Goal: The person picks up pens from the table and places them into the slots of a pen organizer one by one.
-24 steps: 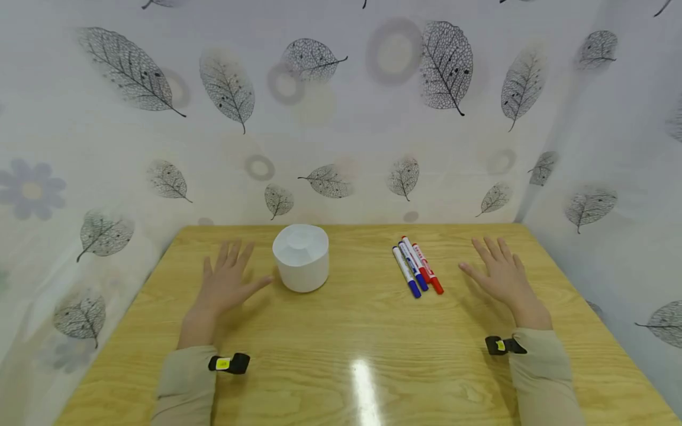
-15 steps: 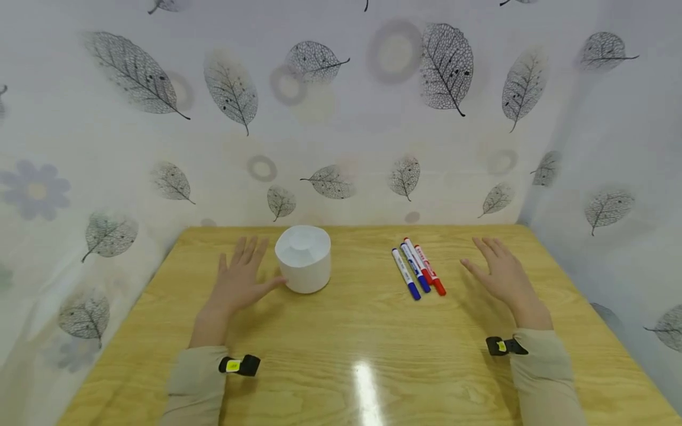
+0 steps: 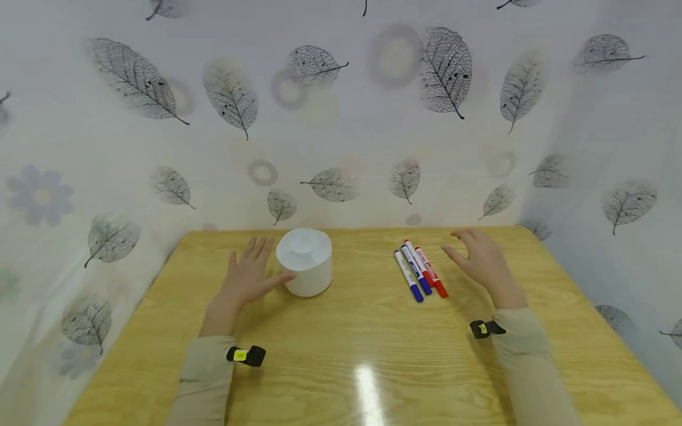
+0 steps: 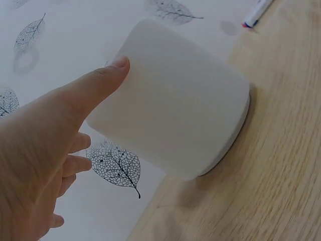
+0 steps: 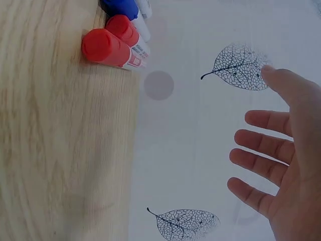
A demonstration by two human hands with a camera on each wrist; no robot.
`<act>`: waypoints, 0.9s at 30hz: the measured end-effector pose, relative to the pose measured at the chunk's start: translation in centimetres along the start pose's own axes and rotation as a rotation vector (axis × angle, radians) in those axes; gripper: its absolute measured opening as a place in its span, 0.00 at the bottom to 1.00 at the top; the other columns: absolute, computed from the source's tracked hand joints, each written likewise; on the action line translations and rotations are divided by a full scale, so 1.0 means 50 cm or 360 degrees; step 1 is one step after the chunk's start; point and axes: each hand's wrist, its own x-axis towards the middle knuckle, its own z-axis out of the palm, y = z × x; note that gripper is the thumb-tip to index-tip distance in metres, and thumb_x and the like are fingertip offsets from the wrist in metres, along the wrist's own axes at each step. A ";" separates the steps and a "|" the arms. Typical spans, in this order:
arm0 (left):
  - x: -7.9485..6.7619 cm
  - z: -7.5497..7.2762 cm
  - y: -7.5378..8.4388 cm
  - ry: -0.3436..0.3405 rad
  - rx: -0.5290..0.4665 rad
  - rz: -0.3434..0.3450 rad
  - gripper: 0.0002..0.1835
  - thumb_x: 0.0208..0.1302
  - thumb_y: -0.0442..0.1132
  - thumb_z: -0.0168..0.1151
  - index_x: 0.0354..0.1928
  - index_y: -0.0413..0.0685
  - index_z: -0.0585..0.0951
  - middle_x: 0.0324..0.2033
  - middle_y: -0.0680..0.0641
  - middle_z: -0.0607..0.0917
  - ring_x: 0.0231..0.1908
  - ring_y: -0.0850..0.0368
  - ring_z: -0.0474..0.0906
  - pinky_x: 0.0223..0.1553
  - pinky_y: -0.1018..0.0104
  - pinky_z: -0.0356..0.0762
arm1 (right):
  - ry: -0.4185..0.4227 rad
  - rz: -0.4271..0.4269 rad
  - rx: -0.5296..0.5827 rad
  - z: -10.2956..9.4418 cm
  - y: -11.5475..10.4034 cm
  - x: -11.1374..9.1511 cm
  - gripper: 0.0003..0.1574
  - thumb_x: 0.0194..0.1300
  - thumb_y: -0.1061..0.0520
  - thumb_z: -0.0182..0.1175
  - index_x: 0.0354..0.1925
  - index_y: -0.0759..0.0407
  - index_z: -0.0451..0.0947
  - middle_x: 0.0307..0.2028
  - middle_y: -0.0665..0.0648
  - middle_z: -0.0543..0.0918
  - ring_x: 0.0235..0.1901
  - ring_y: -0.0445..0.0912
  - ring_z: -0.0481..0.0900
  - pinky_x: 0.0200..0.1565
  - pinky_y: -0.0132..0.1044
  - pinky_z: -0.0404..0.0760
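Fingers (image 3: 260,247) of the left hand (image 3: 248,284) are extended and close together, with the thumb held out well away from them; they grip nothing. That thumb overlaps the near left side of an upright, round, smooth white container (image 3: 310,280), but I cannot tell whether it touches. The container stands on the light wood-grain tabletop (image 3: 330,337), left of centre and near the back edge, with a smaller round shape visible inside it.

On the right, the thumb and fingers of the right hand (image 3: 483,263) are parted and gently bent, with a wide gap between them and nothing held. This hand is above the tabletop, just right of four slim white-barrelled markers lying in a slanted cluster, caps towards the person. From left to right these are an outer blue-capped marker (image 3: 408,276), an inner blue-capped marker (image 3: 416,270), an inner red-capped marker (image 3: 415,254) and an outer red-capped marker (image 3: 432,273). The outer red-capped one is nearest the right hand.

Both arms wear beige fabric sleeves (image 3: 205,376) and black wrist straps (image 3: 246,355). Behind the tabletop hangs a pale covering (image 3: 367,136) printed with dark skeleton leaves.
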 end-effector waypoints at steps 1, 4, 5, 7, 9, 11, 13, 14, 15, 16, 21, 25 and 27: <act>0.002 0.001 -0.001 -0.0003 0.0005 0.0005 0.58 0.56 0.74 0.56 0.78 0.48 0.48 0.77 0.39 0.49 0.77 0.40 0.37 0.69 0.26 0.31 | 0.0004 -0.0025 -0.0011 0.005 -0.001 0.007 0.29 0.67 0.46 0.61 0.56 0.66 0.75 0.52 0.69 0.79 0.53 0.65 0.76 0.54 0.61 0.75; 0.006 0.005 -0.007 -0.0003 0.0012 0.0029 0.58 0.55 0.75 0.56 0.77 0.48 0.49 0.77 0.40 0.51 0.77 0.40 0.39 0.69 0.26 0.32 | -0.0025 -0.0075 -0.0040 0.022 -0.002 0.021 0.27 0.67 0.45 0.61 0.53 0.65 0.77 0.50 0.67 0.80 0.50 0.62 0.78 0.51 0.59 0.77; 0.008 0.008 -0.009 0.0003 0.0019 0.0041 0.58 0.54 0.75 0.56 0.77 0.47 0.49 0.77 0.40 0.51 0.77 0.40 0.40 0.69 0.26 0.33 | -0.0040 -0.0087 -0.0048 0.028 -0.002 0.025 0.27 0.67 0.44 0.60 0.52 0.65 0.77 0.50 0.67 0.81 0.49 0.62 0.78 0.51 0.58 0.77; 0.010 0.011 -0.011 0.0003 0.0028 0.0063 0.58 0.54 0.76 0.55 0.77 0.48 0.50 0.77 0.41 0.52 0.77 0.40 0.41 0.70 0.27 0.32 | -0.0065 -0.0110 -0.0067 0.038 -0.001 0.031 0.28 0.67 0.43 0.60 0.52 0.64 0.78 0.49 0.66 0.81 0.48 0.60 0.79 0.49 0.57 0.79; 0.012 0.011 -0.011 -0.0001 0.0035 0.0083 0.58 0.54 0.75 0.55 0.77 0.47 0.50 0.77 0.41 0.52 0.77 0.40 0.41 0.70 0.27 0.32 | -0.0077 -0.0136 -0.0081 0.044 -0.002 0.036 0.27 0.67 0.43 0.60 0.51 0.64 0.78 0.48 0.65 0.82 0.47 0.59 0.80 0.47 0.55 0.80; 0.016 0.011 -0.010 -0.0008 0.0037 0.0101 0.58 0.54 0.75 0.55 0.77 0.48 0.49 0.76 0.41 0.52 0.77 0.41 0.41 0.70 0.28 0.32 | -0.0087 -0.0159 -0.0085 0.047 -0.003 0.040 0.26 0.67 0.44 0.60 0.50 0.65 0.79 0.46 0.65 0.82 0.46 0.59 0.80 0.47 0.55 0.80; 0.019 0.010 -0.008 -0.0027 0.0039 0.0111 0.58 0.54 0.76 0.55 0.77 0.48 0.48 0.77 0.41 0.51 0.77 0.42 0.41 0.71 0.29 0.31 | -0.0112 -0.0162 -0.0089 0.049 -0.003 0.043 0.26 0.67 0.45 0.60 0.50 0.65 0.79 0.46 0.65 0.82 0.46 0.59 0.80 0.46 0.55 0.80; 0.020 0.011 -0.008 -0.0032 0.0040 0.0117 0.59 0.54 0.76 0.55 0.77 0.48 0.48 0.77 0.40 0.51 0.77 0.42 0.41 0.71 0.29 0.32 | -0.0127 -0.0161 -0.0079 0.051 -0.002 0.044 0.25 0.67 0.45 0.60 0.49 0.65 0.79 0.46 0.65 0.82 0.46 0.59 0.80 0.47 0.56 0.80; 0.021 0.011 -0.007 -0.0034 0.0041 0.0124 0.59 0.54 0.76 0.55 0.77 0.48 0.48 0.77 0.40 0.51 0.77 0.41 0.41 0.71 0.29 0.32 | -0.0142 -0.0159 -0.0072 0.054 -0.001 0.044 0.25 0.67 0.45 0.60 0.49 0.65 0.79 0.46 0.65 0.82 0.46 0.60 0.80 0.47 0.56 0.80; 0.022 0.011 -0.007 -0.0035 0.0044 0.0131 0.59 0.54 0.76 0.55 0.77 0.47 0.48 0.76 0.40 0.52 0.77 0.41 0.42 0.71 0.29 0.32 | -0.0160 -0.0153 -0.0067 0.057 0.001 0.045 0.24 0.67 0.46 0.60 0.49 0.65 0.79 0.46 0.65 0.82 0.46 0.60 0.80 0.47 0.56 0.80; 0.023 0.010 -0.007 -0.0033 0.0073 0.0163 0.59 0.55 0.75 0.55 0.77 0.44 0.50 0.76 0.39 0.53 0.77 0.40 0.44 0.71 0.28 0.35 | -0.0259 -0.0132 -0.0036 0.077 0.012 0.051 0.22 0.67 0.47 0.60 0.47 0.64 0.79 0.46 0.65 0.82 0.46 0.60 0.80 0.49 0.56 0.80; 0.025 0.006 -0.007 -0.0034 0.0068 0.0179 0.58 0.55 0.74 0.56 0.76 0.43 0.50 0.76 0.39 0.54 0.76 0.40 0.45 0.70 0.28 0.36 | -0.0346 -0.0114 -0.0004 0.088 0.013 0.060 0.22 0.67 0.46 0.60 0.47 0.64 0.79 0.48 0.65 0.82 0.48 0.60 0.80 0.50 0.56 0.79; 0.026 0.005 -0.007 -0.0038 0.0064 0.0181 0.58 0.55 0.74 0.56 0.77 0.44 0.50 0.76 0.39 0.54 0.76 0.40 0.45 0.71 0.28 0.36 | -0.0383 -0.0104 0.0015 0.090 0.010 0.066 0.21 0.67 0.46 0.60 0.46 0.63 0.79 0.48 0.64 0.82 0.48 0.59 0.80 0.50 0.55 0.79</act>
